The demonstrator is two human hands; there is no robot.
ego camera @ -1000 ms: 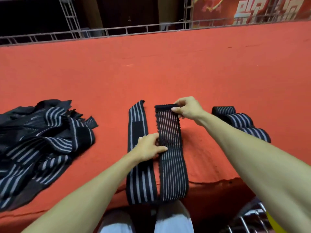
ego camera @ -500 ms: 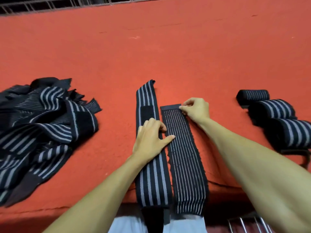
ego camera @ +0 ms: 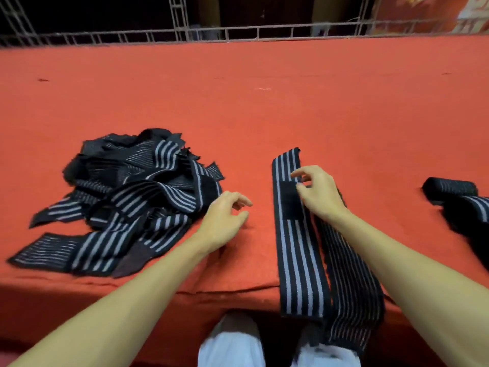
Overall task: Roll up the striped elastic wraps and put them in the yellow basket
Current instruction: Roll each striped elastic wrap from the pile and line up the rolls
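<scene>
Two black wraps lie flat side by side, their near ends hanging over the table's front edge: a broad-striped wrap (ego camera: 296,250) on the left and a thin-striped wrap (ego camera: 349,282) on the right. My right hand (ego camera: 317,192) hovers over their far ends with fingers loosely curled, holding nothing. My left hand (ego camera: 225,218) hangs loosely curled above the red cloth, between the flat wraps and a tangled pile of striped wraps (ego camera: 127,205). Rolled wraps (ego camera: 449,189) lie at the right edge. The yellow basket is out of view.
The red-covered table (ego camera: 238,102) stretches far back to a metal railing (ego camera: 238,35). White-trousered knees (ego camera: 232,343) show below the front edge.
The camera swung left. My left hand lifted off the broad-striped wrap and moved left toward the pile. My right hand let go of the thin-striped wrap's far end and shifted over the broad one.
</scene>
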